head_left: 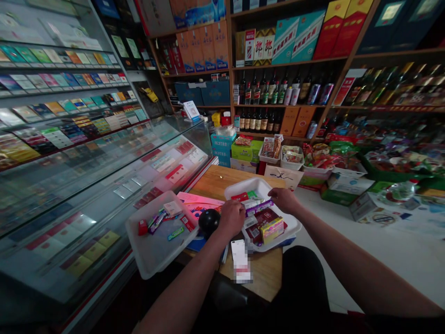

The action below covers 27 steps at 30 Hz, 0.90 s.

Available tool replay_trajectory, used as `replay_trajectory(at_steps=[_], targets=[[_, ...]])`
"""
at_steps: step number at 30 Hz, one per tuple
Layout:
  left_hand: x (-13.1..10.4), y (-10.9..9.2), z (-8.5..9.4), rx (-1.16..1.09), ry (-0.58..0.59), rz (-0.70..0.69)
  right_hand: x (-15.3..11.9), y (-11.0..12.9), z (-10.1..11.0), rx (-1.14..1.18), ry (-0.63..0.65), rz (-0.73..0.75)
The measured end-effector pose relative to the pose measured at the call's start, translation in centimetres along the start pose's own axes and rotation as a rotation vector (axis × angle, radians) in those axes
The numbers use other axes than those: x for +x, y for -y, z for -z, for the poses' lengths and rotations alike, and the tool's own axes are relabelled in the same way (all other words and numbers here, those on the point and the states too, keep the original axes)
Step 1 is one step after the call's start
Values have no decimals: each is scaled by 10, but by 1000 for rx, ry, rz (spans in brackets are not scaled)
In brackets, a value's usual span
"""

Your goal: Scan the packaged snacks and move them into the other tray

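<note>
My left hand (233, 217) is closed over the left side of a white plastic tray (295, 226). My right hand (283, 199) has its fingers pinched together at the tray's right side. Between them lies a long purple stick pack (259, 208), its ends close to the fingers of both hands. I cannot make out what either hand grips. The tray also holds a dark red box (263, 221), a yellow box (272, 230) and a red-and-green pack (243, 196). Left of my left hand are a black ball-shaped object (209, 221) and a second plastic tray (148, 253) with several small packs.
Both trays are at a wooden tabletop (208, 181), where a white phone (240, 262) lies near me. A glass display counter (139, 157) runs along the left. Shelves of bottles and boxes (295, 39) stand behind; snack baskets (292, 157) line the floor.
</note>
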<state>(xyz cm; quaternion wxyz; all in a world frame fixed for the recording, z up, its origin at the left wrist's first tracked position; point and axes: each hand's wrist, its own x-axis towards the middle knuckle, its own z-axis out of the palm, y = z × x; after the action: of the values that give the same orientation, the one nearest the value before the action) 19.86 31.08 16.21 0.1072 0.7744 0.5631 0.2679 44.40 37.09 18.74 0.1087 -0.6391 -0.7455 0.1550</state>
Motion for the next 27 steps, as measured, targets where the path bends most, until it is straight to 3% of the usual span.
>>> replay_trajectory(at_steps=[7,13,21,27], targets=[[-5,-4,-16,34,66,59,-5,-19,-11,20,9,-32],[-14,-5,-9,34,69,81,-3,-7,-6,17,-28,-39],[-33,-3,26,-82,-28,2,11,49,-3,15,-69,122],[-60,29,75,-85,-99,56,17,123,-11,35,-48,254]])
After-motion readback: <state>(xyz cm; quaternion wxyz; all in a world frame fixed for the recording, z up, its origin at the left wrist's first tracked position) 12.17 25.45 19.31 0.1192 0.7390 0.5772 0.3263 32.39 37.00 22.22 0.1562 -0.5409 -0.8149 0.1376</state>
